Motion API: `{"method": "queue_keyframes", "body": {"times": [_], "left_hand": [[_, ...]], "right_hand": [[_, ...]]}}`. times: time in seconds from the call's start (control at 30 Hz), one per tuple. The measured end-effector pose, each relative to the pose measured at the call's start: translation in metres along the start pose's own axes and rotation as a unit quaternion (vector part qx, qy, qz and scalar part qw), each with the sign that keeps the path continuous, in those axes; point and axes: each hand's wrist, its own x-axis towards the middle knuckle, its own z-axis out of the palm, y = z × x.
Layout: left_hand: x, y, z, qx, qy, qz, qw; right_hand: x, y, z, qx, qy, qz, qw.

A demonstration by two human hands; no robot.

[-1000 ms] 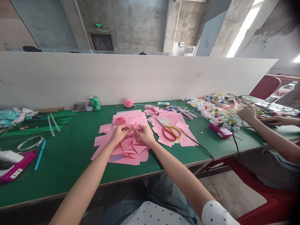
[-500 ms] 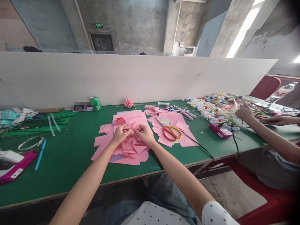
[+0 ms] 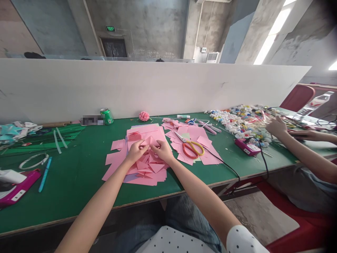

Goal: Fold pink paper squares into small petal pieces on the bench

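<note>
Near the middle of the bench's near edge, a left hand (image 3: 136, 151) and a right hand (image 3: 163, 151) pinch a folded pink paper piece (image 3: 150, 140) between them: the left grip is closed on its left side, the right grip on its right. The piece is just above a loose heap of folded pink paper shapes (image 3: 147, 166), which lies on flat pink paper sheets (image 3: 113, 165) on the green-topped wooden bench (image 3: 86, 179).

Toward the bench's right end, just beside the sheets, steel scissors with red and yellow handles (image 3: 184, 141) rest on scattered cut pink paper (image 3: 212, 157), blades toward the far edge. Along that far edge, in front of an upright white board (image 3: 158, 88), stand a green drink can (image 3: 107, 117) and a round pink rosette-like ball (image 3: 144, 116); a white-and-green tube (image 3: 183, 116) lies farther right. Near the left end, a slim blue stick (image 3: 45, 174) lies beside a magenta-and-white power strip (image 3: 21, 189). At the right end, a co-worker's hand (image 3: 277, 127) is near a pile of small white and coloured pieces (image 3: 237, 121).
</note>
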Motion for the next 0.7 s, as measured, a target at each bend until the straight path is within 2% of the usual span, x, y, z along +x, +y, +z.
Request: {"method": "queue_keyframes", "body": {"times": [0.13,0.33,0.53,0.7], "left_hand": [[0.0004,0.0026,-0.0001,0.001,0.016,-0.004,1.0],[0.0,0.0004,0.0002,0.008,0.009,-0.001,1.0],[0.0004,0.0007,-0.0019,0.067,0.022,0.066,0.995],[-0.0003,0.001,-0.0024,0.133,0.0,0.124,0.983]], "right_hand": [[0.0001,-0.0011,-0.0001,0.015,0.005,0.006,1.0],[0.0013,0.0044,0.0014,0.041,-0.003,-0.001,0.999],[0.0017,0.0059,0.0008,-0.036,0.017,-0.021,0.999],[0.0018,0.0072,0.0011,-0.051,0.019,-0.033,0.998]]}}
